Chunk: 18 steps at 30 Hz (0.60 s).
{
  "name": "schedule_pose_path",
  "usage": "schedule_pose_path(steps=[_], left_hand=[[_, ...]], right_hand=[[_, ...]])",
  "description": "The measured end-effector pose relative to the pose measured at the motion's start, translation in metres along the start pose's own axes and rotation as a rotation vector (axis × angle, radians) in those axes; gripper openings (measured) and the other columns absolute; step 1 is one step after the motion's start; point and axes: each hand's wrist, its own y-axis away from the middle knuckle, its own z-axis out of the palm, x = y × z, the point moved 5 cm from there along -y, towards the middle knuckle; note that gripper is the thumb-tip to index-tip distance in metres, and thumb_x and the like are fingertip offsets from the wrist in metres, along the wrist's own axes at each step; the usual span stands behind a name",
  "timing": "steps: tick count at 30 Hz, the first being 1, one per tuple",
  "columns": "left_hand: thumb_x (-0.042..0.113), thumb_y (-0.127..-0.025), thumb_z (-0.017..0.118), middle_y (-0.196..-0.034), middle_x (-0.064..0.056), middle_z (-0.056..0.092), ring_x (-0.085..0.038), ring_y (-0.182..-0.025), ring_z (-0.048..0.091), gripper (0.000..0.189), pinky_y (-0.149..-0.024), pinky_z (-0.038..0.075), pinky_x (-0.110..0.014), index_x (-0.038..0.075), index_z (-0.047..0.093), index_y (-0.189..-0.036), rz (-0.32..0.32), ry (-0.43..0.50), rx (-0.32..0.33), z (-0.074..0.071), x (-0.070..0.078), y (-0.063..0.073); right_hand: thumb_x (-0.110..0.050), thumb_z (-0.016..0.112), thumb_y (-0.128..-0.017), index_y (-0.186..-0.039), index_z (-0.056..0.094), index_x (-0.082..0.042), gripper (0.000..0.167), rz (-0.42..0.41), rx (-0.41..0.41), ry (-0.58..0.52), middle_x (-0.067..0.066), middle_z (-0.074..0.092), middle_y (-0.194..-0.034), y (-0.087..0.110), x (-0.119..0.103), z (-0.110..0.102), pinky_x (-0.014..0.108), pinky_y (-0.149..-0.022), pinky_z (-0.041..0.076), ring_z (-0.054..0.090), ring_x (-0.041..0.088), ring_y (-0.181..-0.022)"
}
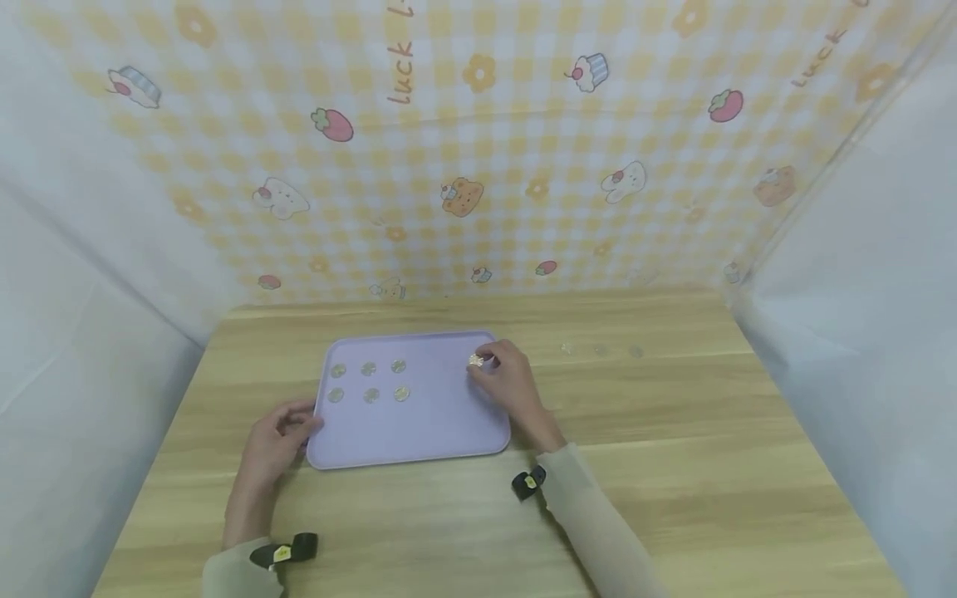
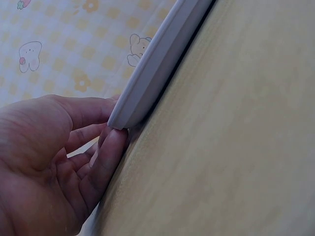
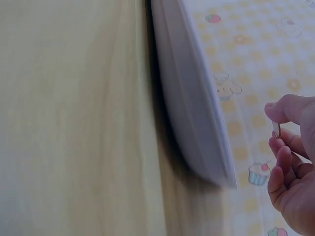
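The right hand [image 1: 508,384] pinches a coin [image 1: 475,360] above the right end of the purple tray [image 1: 441,428], rightward from six coins [image 1: 371,395]; the left hand [image 1: 275,440] holds the tray's left edge.

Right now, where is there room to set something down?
The tray is bare along its near side; the table is bare right of the right sleeve, nearer than three coins. Crowded: tray's back left, with six coins; left edge, with the left hand; back right, with the right hand.

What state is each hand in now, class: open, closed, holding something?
Left hand: holding the tray by its edge.
Right hand: holding a coin.
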Motion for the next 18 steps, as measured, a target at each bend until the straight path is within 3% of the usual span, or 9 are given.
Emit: schedule_pose_path(steps=[11,18], left_hand=[[0.028,-0.095,0.069,-0.106,-0.003,0.066,-0.008,-0.082,0.06,0.048,-0.07,0.056,-0.023,0.009,0.057,-0.137,0.001,-0.009,-0.001,-0.002,-0.001,0.001],[0.025,-0.094,0.07,-0.102,0.001,0.067,-0.007,-0.082,0.061,0.047,-0.071,0.057,-0.024,0.008,0.058,-0.136,0.003,0.022,0.0,0.0,-0.002,-0.001]], right_hand=[[-0.015,0.077,-0.084,-0.106,0.072,-0.005,0.025,0.069,0.045,0.002,0.007,0.067,-0.098,0.007,0.024,-0.021,0.031,-0.074,0.051,0.058,0.019,-0.085],[-0.021,0.074,-0.085,-0.11,0.07,-0.007,0.029,0.189,0.053,-0.041,0.007,0.066,-0.104,0.008,0.049,-0.035,0.037,-0.078,0.054,0.06,0.022,-0.091]])
